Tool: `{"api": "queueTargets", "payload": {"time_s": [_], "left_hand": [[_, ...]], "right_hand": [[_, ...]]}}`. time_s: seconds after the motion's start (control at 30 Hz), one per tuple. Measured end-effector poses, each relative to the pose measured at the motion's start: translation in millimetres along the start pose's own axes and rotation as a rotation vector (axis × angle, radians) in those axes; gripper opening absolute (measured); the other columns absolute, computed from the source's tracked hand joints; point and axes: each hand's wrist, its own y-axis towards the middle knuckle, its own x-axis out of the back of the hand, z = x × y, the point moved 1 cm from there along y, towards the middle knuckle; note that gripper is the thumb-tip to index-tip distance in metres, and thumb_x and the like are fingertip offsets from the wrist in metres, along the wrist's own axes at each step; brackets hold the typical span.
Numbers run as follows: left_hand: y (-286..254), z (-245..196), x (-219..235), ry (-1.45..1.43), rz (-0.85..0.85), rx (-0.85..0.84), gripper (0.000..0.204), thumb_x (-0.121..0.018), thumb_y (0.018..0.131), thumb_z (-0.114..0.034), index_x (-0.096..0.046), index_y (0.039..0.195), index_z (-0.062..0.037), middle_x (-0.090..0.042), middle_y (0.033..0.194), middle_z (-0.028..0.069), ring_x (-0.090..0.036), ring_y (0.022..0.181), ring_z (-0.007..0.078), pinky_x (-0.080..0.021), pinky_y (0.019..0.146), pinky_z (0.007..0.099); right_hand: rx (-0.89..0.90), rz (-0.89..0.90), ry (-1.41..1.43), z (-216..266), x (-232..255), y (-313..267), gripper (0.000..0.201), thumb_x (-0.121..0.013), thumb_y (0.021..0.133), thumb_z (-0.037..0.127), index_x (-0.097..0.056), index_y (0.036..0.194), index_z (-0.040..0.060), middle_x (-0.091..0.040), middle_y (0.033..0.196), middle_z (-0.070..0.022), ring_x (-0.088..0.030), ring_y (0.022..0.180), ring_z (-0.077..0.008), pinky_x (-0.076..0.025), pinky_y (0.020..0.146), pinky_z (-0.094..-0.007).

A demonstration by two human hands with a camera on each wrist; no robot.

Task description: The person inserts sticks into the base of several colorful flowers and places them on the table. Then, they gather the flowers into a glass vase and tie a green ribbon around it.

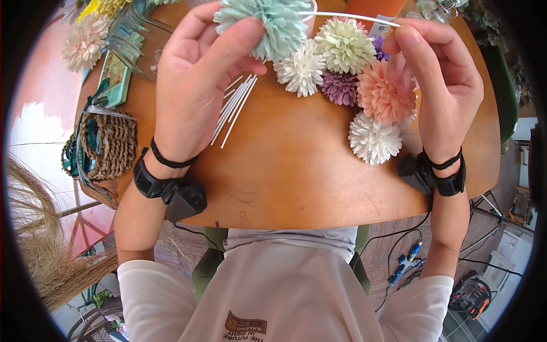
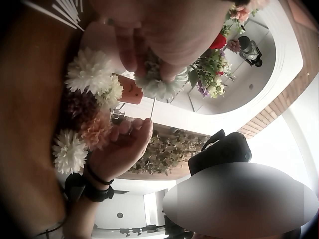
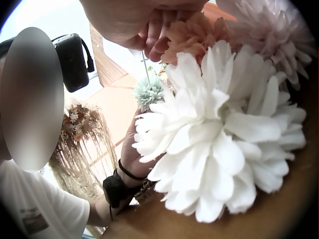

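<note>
A pale teal artificial flower (image 1: 273, 28) is gripped by its head in my left hand (image 1: 196, 80), thumb across the petals, at the top of the head view. From the bloom a thin white stick (image 1: 347, 16) runs sideways to my right hand (image 1: 441, 80), which pinches its far end between thumb and forefinger. Both hands are raised over the table. In the right wrist view the teal bloom (image 3: 148, 93) and its stick show behind a large white flower (image 3: 219, 129). The left wrist view shows the stick (image 2: 153, 108) between the two hands.
A cluster of artificial flowers, including a peach one (image 1: 384, 94) and a purple one (image 1: 339, 87), lies between the hands. Several loose white sticks (image 1: 233, 108) lie beside my left wrist. A woven rope basket (image 1: 111, 145) stands at the table's left edge, near a glass vase (image 1: 142, 43).
</note>
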Motion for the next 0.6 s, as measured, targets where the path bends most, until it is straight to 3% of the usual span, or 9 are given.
{"api": "queueTargets", "payload": {"time_s": [0.6], "left_hand": [[-1.0,-1.2,-2.3,-0.007,-0.008,0.007,0.038,-0.057,0.105,-0.015,-0.049,0.140,-0.0019,-0.066,0.124,0.0070,-0.066,0.103,0.0138,-0.057,0.085,0.0319]], "right_hand": [[-0.013,0.011,-0.003,0.5,0.5,-0.4,0.016,-0.063,0.101,0.009,-0.069,0.110,-0.0034,-0.072,0.090,-0.0091,-0.059,0.063,-0.0067,-0.042,0.051,-0.0184]]}}
